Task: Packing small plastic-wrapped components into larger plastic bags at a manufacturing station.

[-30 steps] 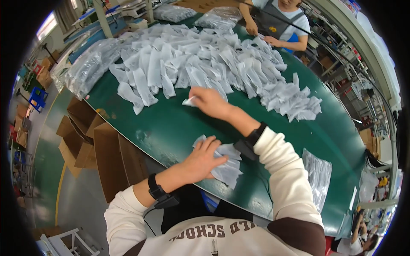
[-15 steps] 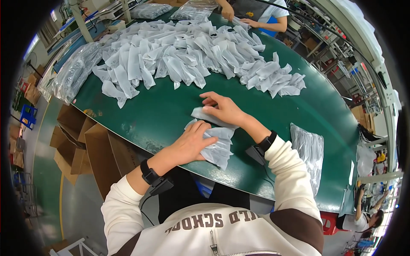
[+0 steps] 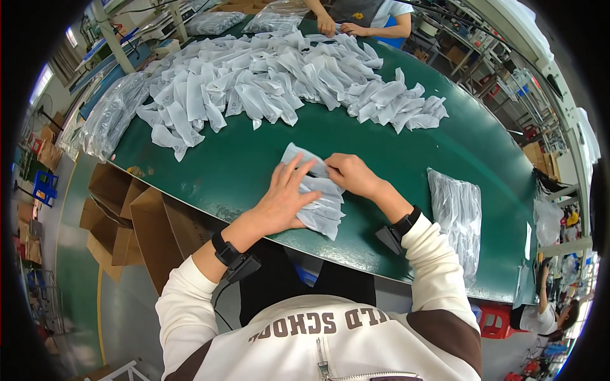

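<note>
Green table (image 3: 445, 146) runs bare between the far heap of white packets (image 3: 273, 82) and your small stack of packets (image 3: 321, 200) at its near edge. Your left hand (image 3: 283, 197) lies flat, fingers spread, on that stack. Your right hand (image 3: 349, 174) pinches its top packet's far end.

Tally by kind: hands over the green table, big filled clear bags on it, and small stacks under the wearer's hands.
Hands: 4, wearer's left hand, right hand, plus a co-worker's two
Filled clear bags: 4
Stack of packets: 1
Total: 9
</note>
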Demonstrator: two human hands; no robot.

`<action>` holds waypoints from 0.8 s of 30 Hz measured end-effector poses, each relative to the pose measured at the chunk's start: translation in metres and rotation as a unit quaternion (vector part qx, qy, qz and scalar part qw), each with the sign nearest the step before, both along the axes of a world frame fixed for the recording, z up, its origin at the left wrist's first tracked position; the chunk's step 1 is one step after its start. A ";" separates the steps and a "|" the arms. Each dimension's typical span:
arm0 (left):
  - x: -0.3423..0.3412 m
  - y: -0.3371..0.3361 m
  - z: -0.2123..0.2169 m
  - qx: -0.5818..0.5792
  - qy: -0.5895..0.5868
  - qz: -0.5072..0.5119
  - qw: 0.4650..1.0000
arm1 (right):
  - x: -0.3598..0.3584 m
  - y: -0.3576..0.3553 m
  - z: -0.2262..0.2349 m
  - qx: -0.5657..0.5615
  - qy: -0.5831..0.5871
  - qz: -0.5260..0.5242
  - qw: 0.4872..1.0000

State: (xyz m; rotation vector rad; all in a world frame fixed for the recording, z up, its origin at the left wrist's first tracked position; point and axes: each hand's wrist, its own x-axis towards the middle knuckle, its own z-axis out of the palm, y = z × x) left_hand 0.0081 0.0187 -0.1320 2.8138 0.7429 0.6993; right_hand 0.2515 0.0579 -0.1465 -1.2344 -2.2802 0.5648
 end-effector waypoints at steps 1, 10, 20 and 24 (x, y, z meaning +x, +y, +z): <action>0.002 -0.001 0.004 0.032 0.002 0.017 0.999 | 0.001 -0.001 -0.002 0.003 0.023 0.013 1.000; -0.004 0.014 -0.035 -0.171 -0.060 -0.040 0.983 | -0.023 -0.076 0.016 0.030 -0.027 0.028 0.999; -0.011 0.024 -0.021 -0.122 0.090 -0.039 0.988 | -0.042 -0.088 -0.019 0.135 -0.070 -0.059 0.987; -0.002 0.020 -0.021 -0.103 0.069 -0.060 0.990 | -0.032 -0.098 -0.016 0.119 -0.065 -0.070 0.988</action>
